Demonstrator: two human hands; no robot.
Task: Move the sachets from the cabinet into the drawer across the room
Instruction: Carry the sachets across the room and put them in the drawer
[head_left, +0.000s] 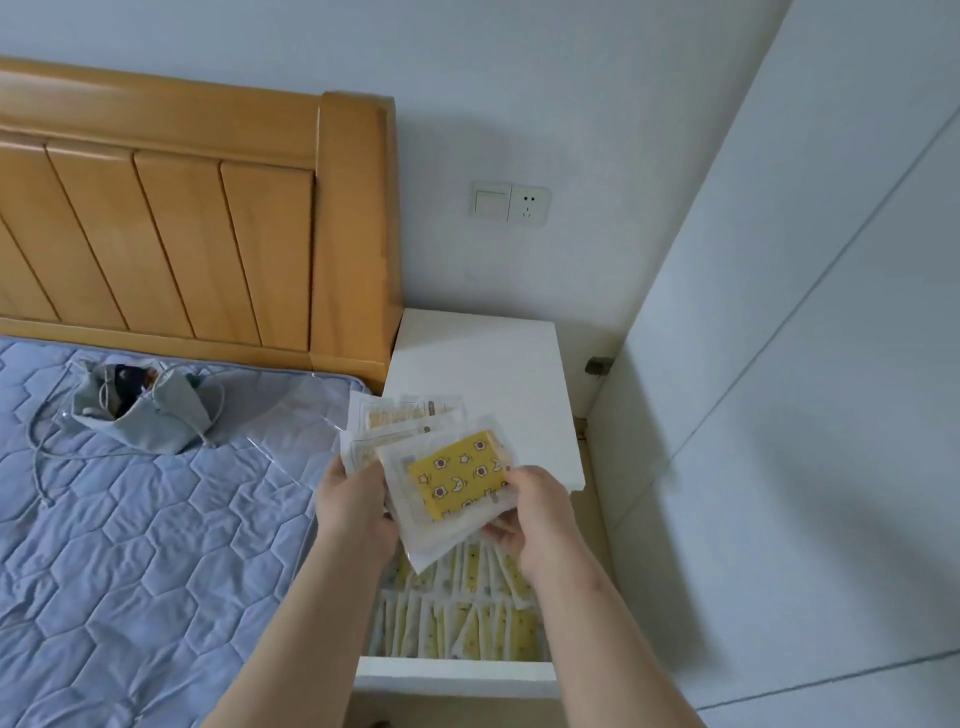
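Both hands above the open drawer (457, 670): the left hand (353, 501) grips a fanned stack of sachets (410, 431), while the right hand (535, 512) pinches the top yellow-patterned sachet (457, 480). More sachets stand filed in the drawer below.

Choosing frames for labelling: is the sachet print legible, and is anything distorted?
Head view: soft even light, no glare; the top sachet shows a clear yellow pattern, but print on the sachets behind it is too blurred to read; the wide lens bends the headboard and wardrobe lines.
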